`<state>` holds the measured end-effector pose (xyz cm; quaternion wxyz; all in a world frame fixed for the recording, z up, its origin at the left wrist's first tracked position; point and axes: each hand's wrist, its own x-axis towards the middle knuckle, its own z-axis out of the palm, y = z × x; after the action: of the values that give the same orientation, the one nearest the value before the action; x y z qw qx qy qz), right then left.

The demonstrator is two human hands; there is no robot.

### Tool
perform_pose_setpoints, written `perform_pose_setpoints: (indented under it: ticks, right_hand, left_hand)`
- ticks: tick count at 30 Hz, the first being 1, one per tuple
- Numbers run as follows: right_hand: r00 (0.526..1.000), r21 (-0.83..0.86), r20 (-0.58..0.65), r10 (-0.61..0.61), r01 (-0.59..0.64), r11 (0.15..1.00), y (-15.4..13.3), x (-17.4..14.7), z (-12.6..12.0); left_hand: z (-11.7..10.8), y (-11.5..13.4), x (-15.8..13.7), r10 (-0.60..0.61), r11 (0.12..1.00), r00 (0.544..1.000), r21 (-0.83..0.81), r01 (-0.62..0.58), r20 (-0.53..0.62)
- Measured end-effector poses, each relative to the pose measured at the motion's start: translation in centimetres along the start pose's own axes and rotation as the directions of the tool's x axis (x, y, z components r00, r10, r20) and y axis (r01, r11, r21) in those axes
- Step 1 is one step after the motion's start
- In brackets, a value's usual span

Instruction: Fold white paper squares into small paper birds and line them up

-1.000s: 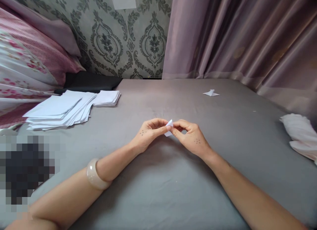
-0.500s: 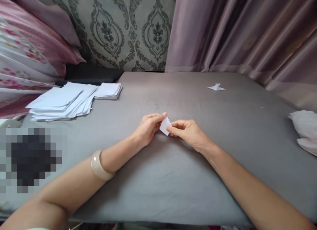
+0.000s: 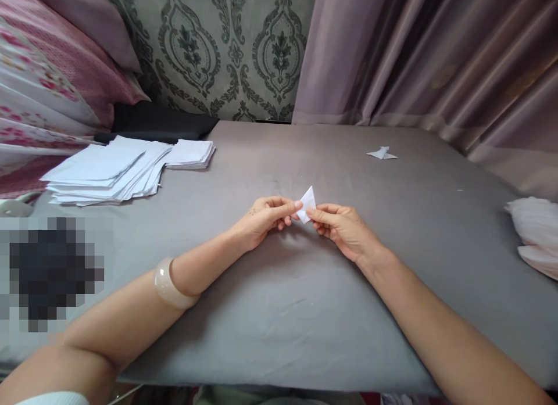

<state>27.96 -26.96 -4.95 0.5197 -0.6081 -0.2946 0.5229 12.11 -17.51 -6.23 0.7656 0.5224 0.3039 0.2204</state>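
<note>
Between my two hands, above the grey cloth, is a small folded white paper (image 3: 309,200), with one point sticking up. My left hand (image 3: 269,217) pinches its left side between thumb and fingers. From the right, my right hand (image 3: 342,225) pinches the lower right side, thumb on the near face. The fingertips behind the paper are partly hidden. Both hands are closed on the same piece. A pale bangle (image 3: 171,286) circles my left forearm.
Stacks of large white paper sheets (image 3: 93,167) and smaller white squares (image 3: 189,154) lie at the back left. A folded paper figure (image 3: 383,153) sits at the back right. White cloth or plastic (image 3: 536,233) lies at the right edge. Curtains (image 3: 370,50) hang behind the grey-covered surface (image 3: 261,329).
The folded paper has moved slightly up and right in both hands. It has turned from a diamond-like shape to one with a sharp point upward. Both hands still grip it.
</note>
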Motion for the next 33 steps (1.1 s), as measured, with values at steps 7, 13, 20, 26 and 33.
perform_pose_setpoints:
  ticks: [7,13,20,26,33]
  right_hand:
    - [1.000,0.003,0.029,-0.011,0.011,1.000,0.1,0.1,0.0]
    - [0.999,-0.064,-0.010,-0.045,0.044,0.997,0.2,0.2,-0.1]
    - [0.950,-0.321,0.022,-0.312,0.302,0.898,0.6,0.6,-0.4]
    - [0.614,-0.814,0.341,-0.712,0.572,0.104,0.7,2.9,-1.0]
    - [0.702,-0.871,0.463,-0.541,0.473,-0.132,1.0,4.2,-1.0]
  left_hand:
    - [0.2,-0.1,-0.2,0.027,0.998,1.000,0.055,-0.027,0.003]
    - [0.1,0.1,-0.1,-0.001,0.998,1.000,0.065,0.002,-0.003]
    - [-0.5,-0.3,0.3,0.332,0.775,0.941,0.551,-0.310,0.062]
    - [-1.7,1.0,2.2,0.530,-0.307,0.632,0.823,-0.478,0.565]
    - [-2.3,1.2,3.8,0.266,-0.444,0.715,0.740,-0.505,0.647]
